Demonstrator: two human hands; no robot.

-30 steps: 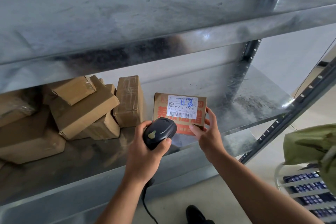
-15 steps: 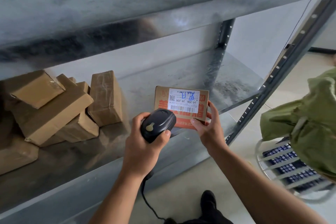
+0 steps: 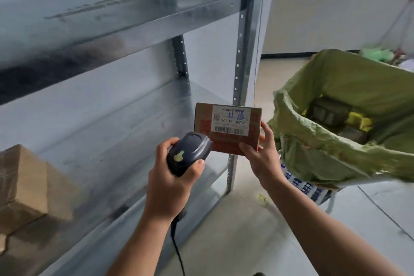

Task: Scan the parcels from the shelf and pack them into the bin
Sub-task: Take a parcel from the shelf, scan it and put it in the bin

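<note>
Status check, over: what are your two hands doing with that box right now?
Left hand grips scanner. Right hand holds parcel up, label toward scanner. Green-lined bin open at right, nothing blocking.

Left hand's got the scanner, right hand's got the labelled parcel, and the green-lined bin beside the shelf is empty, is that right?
Not quite: the green-lined bin is not empty. The head view shows a dark box and something yellow inside it. The rest stands: the left hand grips the scanner and the right hand holds the labelled parcel.
</note>
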